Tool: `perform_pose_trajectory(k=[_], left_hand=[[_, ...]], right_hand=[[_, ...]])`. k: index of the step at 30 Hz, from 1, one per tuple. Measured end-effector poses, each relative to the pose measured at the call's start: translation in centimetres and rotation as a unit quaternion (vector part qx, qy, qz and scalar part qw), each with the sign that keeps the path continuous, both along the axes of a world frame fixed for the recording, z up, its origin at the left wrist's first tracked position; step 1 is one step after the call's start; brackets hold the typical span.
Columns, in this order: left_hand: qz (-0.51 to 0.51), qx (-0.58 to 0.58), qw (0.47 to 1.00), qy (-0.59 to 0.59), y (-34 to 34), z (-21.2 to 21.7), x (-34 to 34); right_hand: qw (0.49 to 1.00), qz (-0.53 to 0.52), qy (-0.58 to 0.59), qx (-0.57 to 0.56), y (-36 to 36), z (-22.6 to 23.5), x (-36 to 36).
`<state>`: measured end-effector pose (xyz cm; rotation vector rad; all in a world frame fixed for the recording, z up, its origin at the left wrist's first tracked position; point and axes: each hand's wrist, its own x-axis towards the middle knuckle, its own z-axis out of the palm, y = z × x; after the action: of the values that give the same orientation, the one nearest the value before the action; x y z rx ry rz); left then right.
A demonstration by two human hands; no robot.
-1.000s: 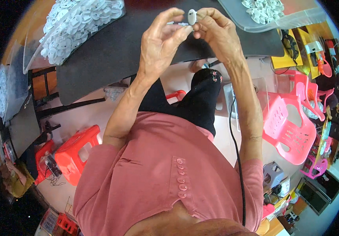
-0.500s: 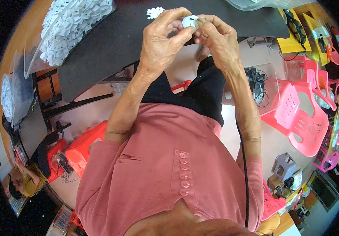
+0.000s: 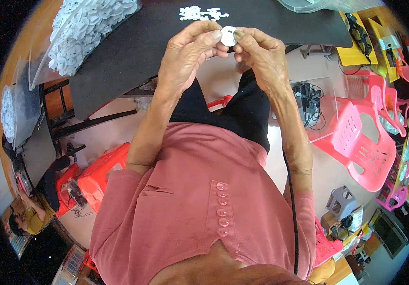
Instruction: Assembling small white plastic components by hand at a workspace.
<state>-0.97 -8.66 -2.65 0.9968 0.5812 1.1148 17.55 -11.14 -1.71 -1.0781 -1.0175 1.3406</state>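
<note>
While both hands (image 3: 184,56) (image 3: 264,55) pinch its edges, a white disc (image 3: 228,37) sits between them.

Round white disc (image 3: 228,39), dark slot, held between hands (image 3: 181,59)

The disc (image 3: 228,39) looks like smooth white plastic, as do the small pieces (image 3: 199,13) on the counter (image 3: 128,54), whose black top is matt and even. The bin (image 3: 37,69) is clear, shiny plastic, filled with chips (image 3: 85,35) of pale, smooth plastic. The pink shirt (image 3: 180,156) is soft matt cloth with glossy buttons (image 3: 221,212); the trousers (image 3: 247,111) are dark matt cloth. The chair (image 3: 373,154) is slightly glossy pink plastic, the stool (image 3: 95,178) shiny red plastic.
</note>
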Motion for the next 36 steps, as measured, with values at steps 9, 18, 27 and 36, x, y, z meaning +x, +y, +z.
perform_pose_trajectory(k=[9, 18, 27, 36], left_hand=[[-0.046, -0.026, 0.995, -0.089, 0.6, -0.8, -1.4], [0.046, -0.007, 0.996, -0.082, 1.0, -1.0, -2.4], [0.042, 0.002, 0.997, -0.070, 1.4, -1.7, -2.9], [0.042, 0.014, 0.997, -0.060, 1.4, -1.6, -2.6]], right_hand=[[0.989, 0.049, -0.139, 0.020, 1.8, 2.3, -0.3], [0.729, 0.010, -0.575, 0.372, 6.2, 0.9, 1.3], [0.773, 0.025, -0.493, 0.398, 5.0, 0.2, 4.6], [0.690, -0.007, -0.612, 0.385, 2.7, -0.4, 2.4]])
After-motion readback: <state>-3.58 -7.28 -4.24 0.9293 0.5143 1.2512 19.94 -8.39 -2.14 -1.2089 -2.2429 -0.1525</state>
